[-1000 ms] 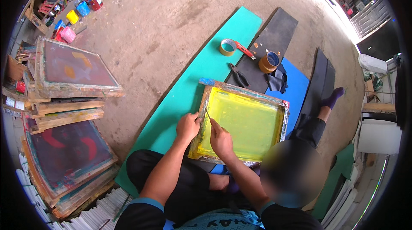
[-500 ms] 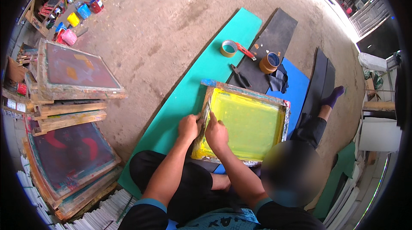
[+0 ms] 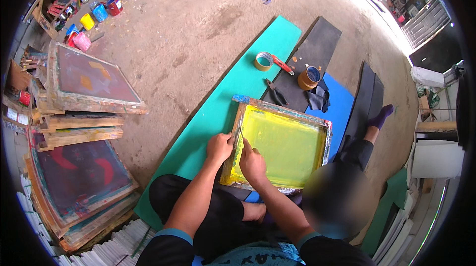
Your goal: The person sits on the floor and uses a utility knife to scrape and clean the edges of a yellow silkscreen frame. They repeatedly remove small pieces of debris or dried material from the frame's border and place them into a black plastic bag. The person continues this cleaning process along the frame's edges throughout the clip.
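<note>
Our left hand (image 3: 219,148) curls by the left rail (image 3: 240,117), seemingly steadying the yellow screen frame (image 3: 285,147) over the mats (image 3: 342,92); our right hand (image 3: 253,165) points inside. Whether either pinches anything, we cannot tell.

The screen (image 3: 287,149) is showing loud yellow-green, and its frame (image 3: 290,109) is wearing brown with yellow smears and a blue corner (image 3: 241,99). The mat (image 3: 213,112) is going teal, the cutter (image 3: 283,65) is popping red, and another screen (image 3: 85,186) is sporting red curves on murky purple.
</note>
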Tool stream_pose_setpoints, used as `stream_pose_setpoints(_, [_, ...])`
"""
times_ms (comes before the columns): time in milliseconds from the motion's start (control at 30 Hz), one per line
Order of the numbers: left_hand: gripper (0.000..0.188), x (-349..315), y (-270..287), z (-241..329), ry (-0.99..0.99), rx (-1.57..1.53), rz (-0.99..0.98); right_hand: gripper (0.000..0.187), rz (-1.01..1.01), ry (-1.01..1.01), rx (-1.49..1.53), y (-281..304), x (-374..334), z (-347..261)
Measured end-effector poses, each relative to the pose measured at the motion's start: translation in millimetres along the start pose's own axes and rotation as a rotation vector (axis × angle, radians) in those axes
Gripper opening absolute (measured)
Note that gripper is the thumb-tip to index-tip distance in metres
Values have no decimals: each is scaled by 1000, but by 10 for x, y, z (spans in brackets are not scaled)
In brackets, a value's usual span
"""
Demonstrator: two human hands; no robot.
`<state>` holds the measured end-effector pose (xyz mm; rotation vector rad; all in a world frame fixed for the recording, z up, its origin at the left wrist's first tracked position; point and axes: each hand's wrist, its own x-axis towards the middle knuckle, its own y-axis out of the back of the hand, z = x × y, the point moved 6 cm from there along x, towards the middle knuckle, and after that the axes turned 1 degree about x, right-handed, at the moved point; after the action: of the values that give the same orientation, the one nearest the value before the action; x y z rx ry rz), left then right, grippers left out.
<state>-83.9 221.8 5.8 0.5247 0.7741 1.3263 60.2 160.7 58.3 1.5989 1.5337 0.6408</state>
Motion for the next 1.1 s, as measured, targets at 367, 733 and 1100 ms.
stream_pose_setpoints(367, [32, 10, 34, 68, 29, -7, 31, 31, 50, -27, 139, -25, 279, 158])
stream_pose_setpoints(733, [32, 60, -22, -124, 60, -158, -8, 22, 138, 18, 143, -15, 103, 562])
stream_pose_setpoints(1100, [33, -209, -13, -266, 148, -21, -357, 36, -157, 148, 99, 107, -581, 420])
